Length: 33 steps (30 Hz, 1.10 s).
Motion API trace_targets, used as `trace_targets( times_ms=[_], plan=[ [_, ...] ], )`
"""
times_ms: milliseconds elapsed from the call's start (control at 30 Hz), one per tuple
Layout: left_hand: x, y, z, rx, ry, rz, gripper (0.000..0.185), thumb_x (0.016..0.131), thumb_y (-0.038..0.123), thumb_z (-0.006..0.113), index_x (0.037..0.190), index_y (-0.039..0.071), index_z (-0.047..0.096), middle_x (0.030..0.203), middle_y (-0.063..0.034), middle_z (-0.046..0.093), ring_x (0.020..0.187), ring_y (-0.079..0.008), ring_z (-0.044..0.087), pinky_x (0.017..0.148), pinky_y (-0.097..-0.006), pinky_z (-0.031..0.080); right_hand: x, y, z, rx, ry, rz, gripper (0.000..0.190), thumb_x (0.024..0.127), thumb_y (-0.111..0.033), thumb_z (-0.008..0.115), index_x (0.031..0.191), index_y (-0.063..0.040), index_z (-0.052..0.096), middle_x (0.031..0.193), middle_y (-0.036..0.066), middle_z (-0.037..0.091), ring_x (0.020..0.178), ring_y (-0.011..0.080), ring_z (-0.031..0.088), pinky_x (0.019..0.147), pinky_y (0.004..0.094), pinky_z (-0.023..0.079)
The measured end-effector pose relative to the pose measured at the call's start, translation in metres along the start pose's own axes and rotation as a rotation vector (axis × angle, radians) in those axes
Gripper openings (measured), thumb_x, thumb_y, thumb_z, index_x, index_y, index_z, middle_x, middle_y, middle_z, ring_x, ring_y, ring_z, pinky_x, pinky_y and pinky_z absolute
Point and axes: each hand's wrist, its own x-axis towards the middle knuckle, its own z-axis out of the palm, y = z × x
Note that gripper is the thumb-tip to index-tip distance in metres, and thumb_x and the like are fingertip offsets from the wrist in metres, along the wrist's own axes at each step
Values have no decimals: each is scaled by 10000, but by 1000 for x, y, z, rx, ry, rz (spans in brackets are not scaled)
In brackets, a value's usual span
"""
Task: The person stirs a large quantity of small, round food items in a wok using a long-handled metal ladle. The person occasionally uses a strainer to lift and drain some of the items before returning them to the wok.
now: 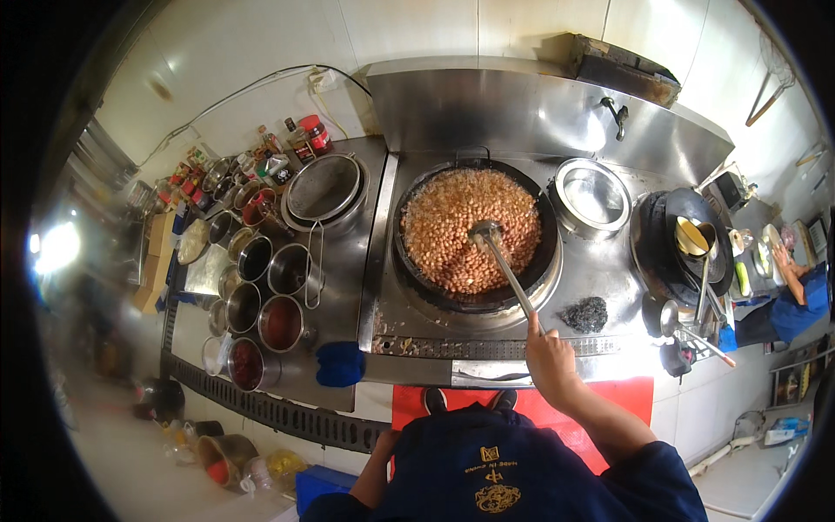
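My right hand [549, 360] grips the handle of a metal ladle [505, 264], index finger stretched along the shaft. The ladle's bowl sits among reddish-brown peanuts [450, 241] in a large black wok [551, 261]. Foamy bubbles cover the liquid around the peanuts, most thickly on the far side. The wok rests on a round burner ring of a stainless-steel range. Low beside my body, near the range's front edge, is my left hand [387, 441]; its fingers are hidden and I cannot tell whether it holds anything.
A steel basin [592, 199] stands right of the wok, near a black steel-wool scrubber [585, 314]. At left are a strainer [324, 188] over a pot, several steel sauce pots [281, 323] and a blue cloth [340, 364]. Another wok [652, 241] and a co-worker [799, 297] are at right.
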Motion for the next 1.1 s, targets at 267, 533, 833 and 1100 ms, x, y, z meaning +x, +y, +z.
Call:
trace_targets(
  times_ms=[267,533,833,1100],
  plan=[
    [-14,-15,9,-254,103,71,376,914,364,641,1115,59,731,1037,-221,729,1026,-370,706,832,-441,529,44,2,20,35,10,-14,630,950,-66,464,1548,35,294,884,233,682,798,353,724,690,431,595],
    [9,-38,35,-101,15,-117,386,922,379,630,1130,66,716,1053,-227,722,1054,-371,696,840,-461,527,74,25,12,79,-23,-23,668,950,-110,500,1562,8,259,989,239,697,825,343,726,717,439,592],
    [-13,-25,13,55,-69,16,444,955,449,537,1111,72,711,1054,-268,694,1069,-425,664,846,-518,522,85,86,16,132,154,45,691,962,-81,472,1599,-119,208,959,269,684,771,388,701,719,488,580],
    [-24,-27,13,36,-30,-28,445,962,446,525,1038,61,734,1038,-260,699,1055,-421,670,835,-512,530,69,57,60,713,55,36,621,975,-185,513,1540,-4,330,851,321,673,810,441,697,742,507,556]
  ],
)
